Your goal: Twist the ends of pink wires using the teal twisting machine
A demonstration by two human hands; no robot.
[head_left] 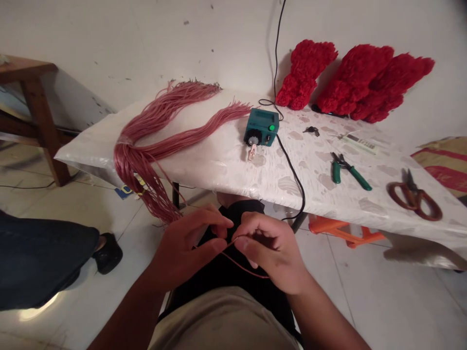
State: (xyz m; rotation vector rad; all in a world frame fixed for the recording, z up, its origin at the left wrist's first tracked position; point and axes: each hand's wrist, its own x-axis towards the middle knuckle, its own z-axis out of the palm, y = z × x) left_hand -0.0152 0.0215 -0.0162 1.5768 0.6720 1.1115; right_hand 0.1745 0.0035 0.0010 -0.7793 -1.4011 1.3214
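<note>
Pink cord (245,269) meets both curled hands (188,245) (272,248), the right pinching it.

A plain top of soft greyish-beige cloth (226,323) is worn over the torso, its lower edge curved across the lap. Below it, a dark black lower garment (205,279) is worn. Both forearms (321,311) are left uncovered, and the hands (270,253) are bare to the fingertips.

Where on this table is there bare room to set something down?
Bare patches lie between the pink cord bundle and the teal box-shaped machine, and between the black cable and the green-handled metal pliers. The back right is crowded with red ruffled flower bunches.
</note>
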